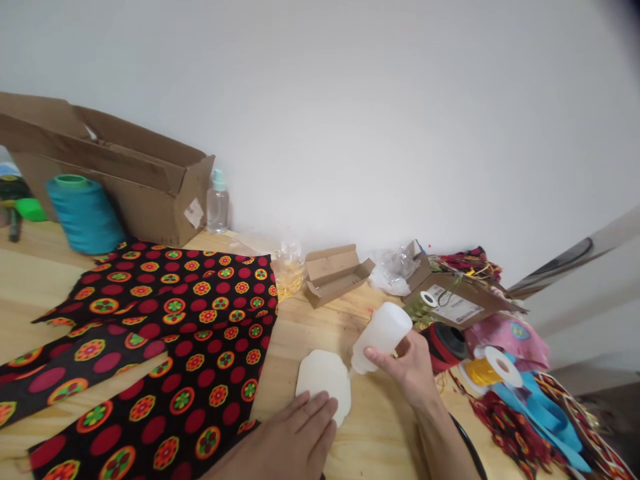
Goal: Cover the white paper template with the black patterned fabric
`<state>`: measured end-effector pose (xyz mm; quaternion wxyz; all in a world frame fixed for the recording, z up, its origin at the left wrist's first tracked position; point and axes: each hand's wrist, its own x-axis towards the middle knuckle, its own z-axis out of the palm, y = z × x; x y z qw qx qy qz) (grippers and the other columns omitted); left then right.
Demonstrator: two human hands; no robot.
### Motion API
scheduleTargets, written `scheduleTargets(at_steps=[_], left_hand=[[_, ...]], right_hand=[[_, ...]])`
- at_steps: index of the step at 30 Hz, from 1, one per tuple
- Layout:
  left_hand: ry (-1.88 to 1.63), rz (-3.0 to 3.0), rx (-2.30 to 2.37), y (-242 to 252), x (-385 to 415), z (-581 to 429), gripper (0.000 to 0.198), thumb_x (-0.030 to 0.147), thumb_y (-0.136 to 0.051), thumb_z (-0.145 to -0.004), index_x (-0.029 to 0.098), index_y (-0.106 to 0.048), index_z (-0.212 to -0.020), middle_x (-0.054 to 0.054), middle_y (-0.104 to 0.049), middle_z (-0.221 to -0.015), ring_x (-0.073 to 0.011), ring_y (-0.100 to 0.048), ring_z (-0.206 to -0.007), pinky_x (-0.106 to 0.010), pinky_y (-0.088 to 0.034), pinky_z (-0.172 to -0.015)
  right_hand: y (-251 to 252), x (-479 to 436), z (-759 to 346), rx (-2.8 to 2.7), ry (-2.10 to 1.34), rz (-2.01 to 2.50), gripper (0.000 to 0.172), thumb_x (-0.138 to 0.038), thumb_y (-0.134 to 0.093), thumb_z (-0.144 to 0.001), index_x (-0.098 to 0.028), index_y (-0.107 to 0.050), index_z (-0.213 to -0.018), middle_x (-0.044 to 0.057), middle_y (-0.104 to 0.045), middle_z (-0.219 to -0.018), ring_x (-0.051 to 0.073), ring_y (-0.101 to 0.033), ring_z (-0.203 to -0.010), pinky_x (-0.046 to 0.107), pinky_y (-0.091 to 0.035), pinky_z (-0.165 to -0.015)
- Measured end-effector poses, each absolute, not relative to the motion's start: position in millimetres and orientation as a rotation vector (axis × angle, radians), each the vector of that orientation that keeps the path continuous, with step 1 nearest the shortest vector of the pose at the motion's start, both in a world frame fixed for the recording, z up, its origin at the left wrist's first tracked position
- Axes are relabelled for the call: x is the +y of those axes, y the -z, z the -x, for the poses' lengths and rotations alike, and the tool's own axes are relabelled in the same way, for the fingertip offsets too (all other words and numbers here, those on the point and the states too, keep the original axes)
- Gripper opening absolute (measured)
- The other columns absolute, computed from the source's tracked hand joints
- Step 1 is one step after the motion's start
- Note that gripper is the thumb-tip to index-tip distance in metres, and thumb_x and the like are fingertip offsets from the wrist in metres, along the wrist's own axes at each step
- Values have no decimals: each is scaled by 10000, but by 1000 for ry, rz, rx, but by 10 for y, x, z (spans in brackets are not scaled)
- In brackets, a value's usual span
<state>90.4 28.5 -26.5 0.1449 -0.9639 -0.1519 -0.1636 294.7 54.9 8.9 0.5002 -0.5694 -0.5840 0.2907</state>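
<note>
Nearest the lens, the left hand (295,433) lies flat on the wooden surface (310,327), its fingers stretched out and together, gripping nothing; the fingertips rest on the near edge of a cream scalloped piece (323,380), whose material I cannot tell. Just right of it, the right hand (411,367) has its fingers wrapped round a white plastic bottle (383,332), which is tilted with its nozzle end down at the right edge of the cream piece; whether the tip touches it I cannot tell. To the left spreads black fabric (175,320) printed with red dots and orange flower rounds, cut into strips at its left side. Behind the fabric stand a teal thread cone (85,213), a large open cardboard box (130,173) and a small clear bottle (217,203) with a pale green cap, all near the white wall. A small open carton (335,270) lies beyond the hands. On the right sit a yellow ribbon spool (487,370), blue ribbon (543,410) and patterned scraps
</note>
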Motion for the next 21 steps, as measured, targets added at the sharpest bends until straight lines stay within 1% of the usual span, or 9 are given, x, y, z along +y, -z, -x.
scheduleTargets(at_steps=[7,12,17,21], left_hand=[[553,2727,-453,323,305,-908,353,168,-310,-897,139,-647,-999,-38,-663,-1053,-134,-617,-925,-251,-393,-776],[538,2758,-427,356,303,-899,345,170,-316,-901,130,-640,-1013,-47,-664,-1055,-138,-608,-937,-253,-382,-793],[502,2818,-438,400,301,-928,362,173,-298,-905,107,-629,-1036,-84,-649,-1076,-170,-602,-961,-273,-395,-807],[448,2909,-484,506,293,-944,354,176,-305,-899,100,-596,-1086,-98,-614,-1135,-184,-570,-1025,-279,-386,-866]], right_hand=[[-80,557,-2952,-1422,-710,1347,214,-290,-736,-548,-145,-605,-635,15,-625,-595,169,-559,-566,278,-463,-551],[-73,551,-2964,-1359,-681,1363,208,-293,-726,-562,-143,-607,-644,28,-635,-609,178,-566,-590,284,-466,-562],[-57,558,-2968,-1337,-705,1361,213,-293,-733,-549,-146,-614,-646,29,-641,-612,180,-568,-585,287,-464,-557],[-46,554,-2995,-1328,-727,1357,224,-290,-745,-541,-143,-623,-658,35,-652,-626,184,-581,-590,289,-471,-562]])
